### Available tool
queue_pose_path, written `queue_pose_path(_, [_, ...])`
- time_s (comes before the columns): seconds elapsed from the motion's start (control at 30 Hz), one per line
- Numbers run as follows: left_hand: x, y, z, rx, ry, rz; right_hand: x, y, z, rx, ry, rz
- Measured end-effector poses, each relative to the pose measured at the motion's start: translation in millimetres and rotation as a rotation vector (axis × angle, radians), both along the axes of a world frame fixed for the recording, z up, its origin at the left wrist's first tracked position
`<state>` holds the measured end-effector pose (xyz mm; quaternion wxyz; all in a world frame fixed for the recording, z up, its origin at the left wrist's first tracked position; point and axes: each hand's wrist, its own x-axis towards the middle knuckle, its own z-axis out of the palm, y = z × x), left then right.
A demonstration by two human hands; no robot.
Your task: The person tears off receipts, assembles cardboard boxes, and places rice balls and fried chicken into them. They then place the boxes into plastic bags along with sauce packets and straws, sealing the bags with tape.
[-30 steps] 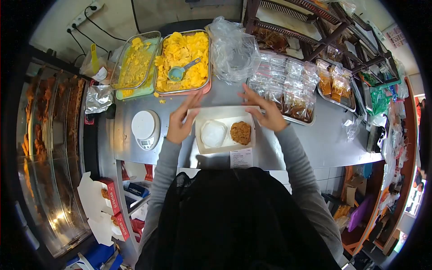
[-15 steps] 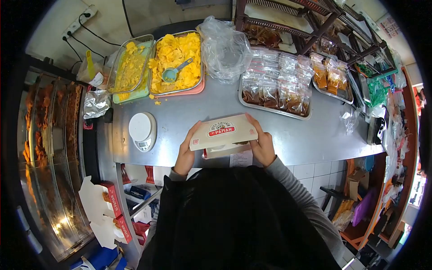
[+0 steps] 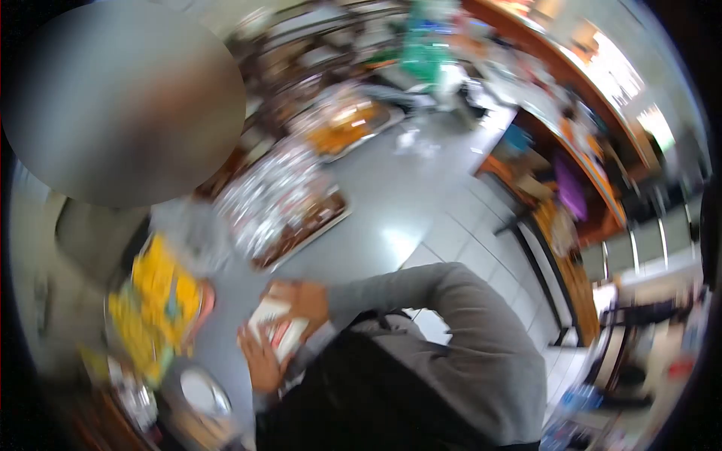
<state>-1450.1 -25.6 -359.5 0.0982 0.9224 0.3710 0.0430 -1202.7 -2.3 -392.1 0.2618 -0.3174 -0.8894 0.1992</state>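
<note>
A white paper box [image 3: 291,336] with a red label is between my two hands above the steel table [image 3: 368,234]. My left hand [image 3: 262,362] grips its near left side, fingers laid over the top. On the opposite side, my right hand [image 3: 304,301] wraps over the box's end and covers part of it. Motion blur hides the lid's edges and the box's inside.
A tray of clear packets [image 3: 284,207] lies beyond the hands, with a smaller tray of orange packets [image 3: 347,129] behind. Yellow food [image 3: 169,289] in baskets and a white scale [image 3: 201,391] are at left. Shelves [image 3: 560,161] stand at right.
The view has swung to the right and tilted, so the table appears rotated. The box is still in both hands, now at lower left, with my right hand further over its top.
</note>
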Motion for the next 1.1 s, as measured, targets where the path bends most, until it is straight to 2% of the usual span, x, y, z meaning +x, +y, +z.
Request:
queue_pose_path(0.03, [0.4, -4.2, 1.7, -0.02, 0.066, 0.019, 1.2, -0.1, -1.6, 0.024, 0.114, 0.031])
queue_pose_path(0.07, [-5.5, 1.6, -18.5, 0.026, 0.086, -0.011, -1.0, -2.5, -6.9, 0.11, 0.114, -0.015])
queue_pose_path(0.1, [-17.3, 11.8, -59.0, 0.264, -0.014, -0.063, -5.3, -1.7, -18.8, 0.196, 0.107, -0.054])
queue_pose_path(0.17, [3.6, 22.0, -68.7, 0.348, -0.104, -0.131, -9.6, 6.7, -49.1, 0.474, -0.197, -0.17])
queue_pose_path(0.23, [25.1, 20.7, -72.7, 0.37, -0.141, -0.166, -0.5, -1.0, -27.5, 0.197, -0.208, -0.1])
queue_pose_path(0.33, [45.8, 29.2, -80.2, 0.396, -0.174, -0.226, 14.0, 1.6, -29.1, 0.099, -0.218, -0.096])
queue_pose_path(0.47, [64.0, 35.5, -86.1, 0.413, -0.216, -0.29, 42.0, -21.1, -33.9, 0.284, -0.011, -0.116])
queue_pose_path(0.53, [69.7, 39.1, -88.0, 0.423, -0.231, -0.318, 53.4, -32.0, -37.1, 0.321, 0.046, -0.022])
queue_pose_path(0.7, [77.5, 45.0, -88.2, 0.427, -0.261, -0.356, 86.6, -36.7, -15.9, 0.149, 0.11, 0.071])
queue_pose_path(0.73, [75.0, 47.6, -88.1, 0.432, -0.254, -0.353, 112.9, -41.8, 31.6, -0.299, -0.101, -0.095])
queue_pose_path(0.77, [75.6, 50.6, -87.6, 0.436, -0.248, -0.367, 141.9, -39.6, 6.2, -0.102, 0.373, -0.289])
queue_pose_path(0.83, [76.9, 49.8, -86.0, 0.464, -0.241, -0.39, 235.1, -49.7, 2.6, 0.064, 0.504, -0.864])
queue_pose_path(0.87, [74.1, 45.9, -84.7, 0.441, -0.234, -0.375, 284.7, -62.6, 29.0, 0.222, 0.447, -1.118])
queue_pose_path(0.9, [76.9, 43.7, -82.0, 0.408, -0.229, -0.362, 339.8, -64.7, 18.4, 0.184, 0.64, -1.419])
queue_pose_path(0.93, [79.4, 35.2, -75.0, 0.178, -0.268, -0.236, 399.1, -67.2, 6.9, 0.28, 0.531, -1.702])
queue_pose_path(0.97, [81.4, 36.5, -73.8, 0.212, -0.246, -0.23, 442.5, -81.5, 35.3, 0.601, 0.175, -1.751])
queue_pose_path(1.0, [82.4, 40.0, -73.9, 0.243, -0.227, -0.225, 488.7, -83.2, 30.8, 0.517, 0.217, -1.965])
queue_pose_path(1.03, [87.1, 35.5, -70.4, 0.269, -0.205, -0.218, 534.3, -82.7, 23.7, 0.583, -0.028, -2.118])
queue_pose_path(1.07, [129.9, 10.7, -15.9, 0.314, -0.189, -0.15, 576.3, -83.9, 21.5, 0.582, -0.006, -2.092])
queue_pose_path(1.1, [138.4, 6.2, -16.2, 0.346, -0.161, -0.145, 614.5, -84.4, 16.8, 0.571, 0.013, -2.068])
